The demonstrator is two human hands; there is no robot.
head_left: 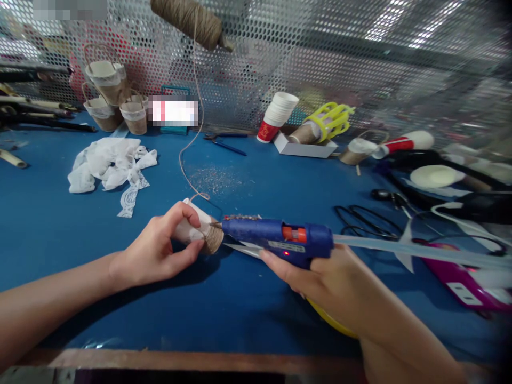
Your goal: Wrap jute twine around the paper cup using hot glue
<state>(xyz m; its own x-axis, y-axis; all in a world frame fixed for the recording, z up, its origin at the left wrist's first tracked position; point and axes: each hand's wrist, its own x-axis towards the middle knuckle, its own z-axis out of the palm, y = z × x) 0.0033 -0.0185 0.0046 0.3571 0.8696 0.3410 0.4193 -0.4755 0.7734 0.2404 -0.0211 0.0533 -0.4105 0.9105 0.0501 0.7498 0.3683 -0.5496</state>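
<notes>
A white paper cup lies tilted in my left hand, its fingers and thumb closed round it. Brown twine is wound around the cup's right end, and a loose strand runs up from the cup to a twine spool. My right hand is wrapped round a blue glue gun, whose nozzle meets the cup at the twine. A clear glue stick extends from the gun's rear. Beneath the gun, scissors with yellow handles are partly hidden by my right hand.
White lace is heaped at the left, with twine-covered baskets behind it. Blue-handled pliers, stacked paper cups and a shallow white box stand along the mesh. Black cables and a magenta power strip lie right.
</notes>
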